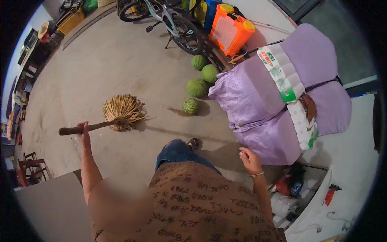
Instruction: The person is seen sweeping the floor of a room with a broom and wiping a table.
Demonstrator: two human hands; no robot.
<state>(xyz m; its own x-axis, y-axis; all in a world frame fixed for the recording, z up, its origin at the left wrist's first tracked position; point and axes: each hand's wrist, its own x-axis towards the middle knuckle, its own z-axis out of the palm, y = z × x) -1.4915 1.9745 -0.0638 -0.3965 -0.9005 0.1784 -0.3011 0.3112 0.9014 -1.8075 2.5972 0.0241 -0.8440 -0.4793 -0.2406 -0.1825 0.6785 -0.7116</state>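
My left hand [83, 133] grips the dark handle [102, 125] of a straw broom, out to my left. The broom's bound bristle head [123, 110] fans out low over the concrete floor [87, 78]; whether it touches the floor I cannot tell. Empty and loosely curled, my right hand [251, 162] hangs at my right side, near a sofa or chair set under purple satin covers [266, 136]. A small striped watermelon [190, 106] sits on the floor ahead, with a scrap of loose straw or debris [178, 111] beside it.
Larger watermelons [197, 87] line up toward a parked bicycle [184, 33]. An orange backpack sprayer [232, 30] stands by the wall. Toilet-roll packs [281, 72] lie on the purple seats. Far left are a wooden chair [31, 168] and a yellow crate [71, 22].
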